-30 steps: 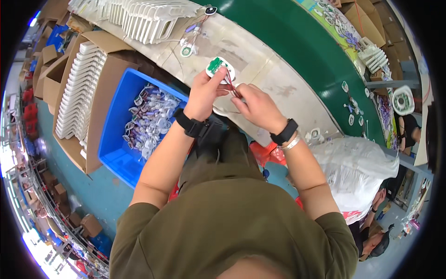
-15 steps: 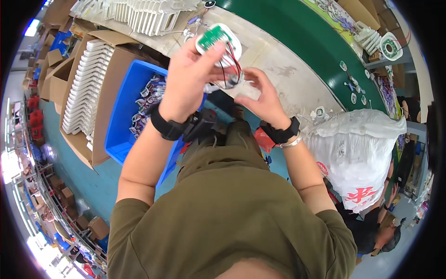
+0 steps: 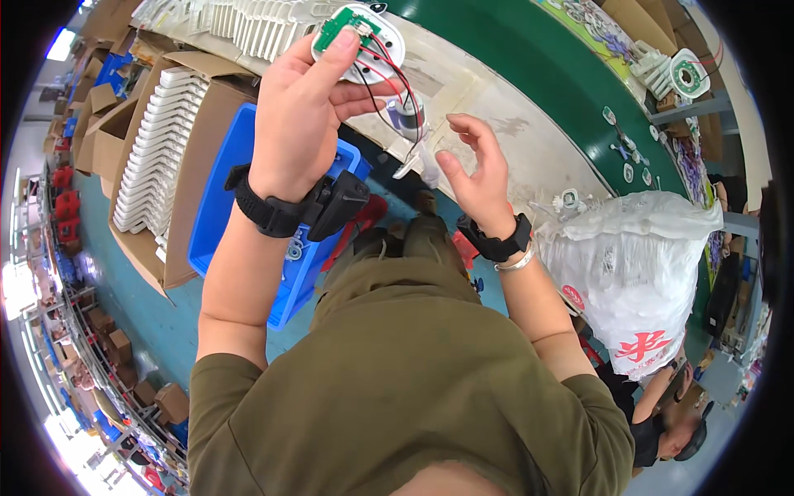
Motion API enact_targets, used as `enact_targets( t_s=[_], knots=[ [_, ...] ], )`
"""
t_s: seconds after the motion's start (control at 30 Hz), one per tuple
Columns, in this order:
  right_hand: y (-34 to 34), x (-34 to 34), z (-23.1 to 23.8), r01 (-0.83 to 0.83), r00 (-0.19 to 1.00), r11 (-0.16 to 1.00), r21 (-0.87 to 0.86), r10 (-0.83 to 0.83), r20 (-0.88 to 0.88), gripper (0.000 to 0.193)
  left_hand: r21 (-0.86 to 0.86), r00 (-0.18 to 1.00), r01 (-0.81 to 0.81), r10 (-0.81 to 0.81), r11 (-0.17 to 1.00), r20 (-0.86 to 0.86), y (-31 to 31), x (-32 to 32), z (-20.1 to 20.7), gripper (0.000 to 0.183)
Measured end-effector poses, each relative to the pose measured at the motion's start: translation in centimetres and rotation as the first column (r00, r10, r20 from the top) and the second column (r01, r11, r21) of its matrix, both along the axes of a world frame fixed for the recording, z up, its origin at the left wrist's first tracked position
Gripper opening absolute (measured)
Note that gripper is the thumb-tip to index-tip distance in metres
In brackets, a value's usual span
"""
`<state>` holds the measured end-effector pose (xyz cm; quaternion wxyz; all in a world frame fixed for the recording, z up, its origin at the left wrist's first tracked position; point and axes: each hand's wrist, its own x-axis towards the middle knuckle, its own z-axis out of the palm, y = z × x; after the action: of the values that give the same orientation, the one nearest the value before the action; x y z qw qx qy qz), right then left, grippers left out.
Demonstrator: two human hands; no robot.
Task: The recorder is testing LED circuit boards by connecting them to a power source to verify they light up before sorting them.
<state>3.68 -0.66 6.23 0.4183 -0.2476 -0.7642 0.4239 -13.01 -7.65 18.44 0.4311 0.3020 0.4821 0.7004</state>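
My left hand holds a white oval plastic housing with a green circuit board in it. Its thumb presses on the board; the other fingers lie beneath. Red and black wires loop from the board down to a small white-and-purple cylinder, possibly a battery, which hangs below the fingers. A whitish translucent piece shows below the cylinder; whether they are joined I cannot tell. My right hand is open and holds nothing, fingers curved and thumb apart, just right of the hanging cylinder.
A blue bin stands by my left forearm. Farther left, a cardboard box holds stacked white plastic frames. More frames lie on the bench, before a green belt. At right are a white plastic bag and another person.
My left hand has moved up and left with the housing, away from my right hand. The wires and cylinder now hang more freely. My right hand has turned slightly, its fingers more upright.
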Motion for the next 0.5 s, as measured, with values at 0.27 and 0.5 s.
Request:
enact_targets(
  t_s=[0.27,0.5],
  knots=[
    [-0.6,-0.2,-1.1,-0.008,0.986,0.922,-0.387,-0.057,-0.156,0.014,-0.050,0.998,0.062,-0.063,0.997,-0.021,-1.1,0.5,0.7,0.024],
    [-3.7,1.3,1.9,-0.188,0.964,0.974,0.124,0.158,0.215,0.026,-0.015,0.982,0.134,-0.131,0.991,0.136,-1.3,0.4,1.4,0.026]
  ],
)
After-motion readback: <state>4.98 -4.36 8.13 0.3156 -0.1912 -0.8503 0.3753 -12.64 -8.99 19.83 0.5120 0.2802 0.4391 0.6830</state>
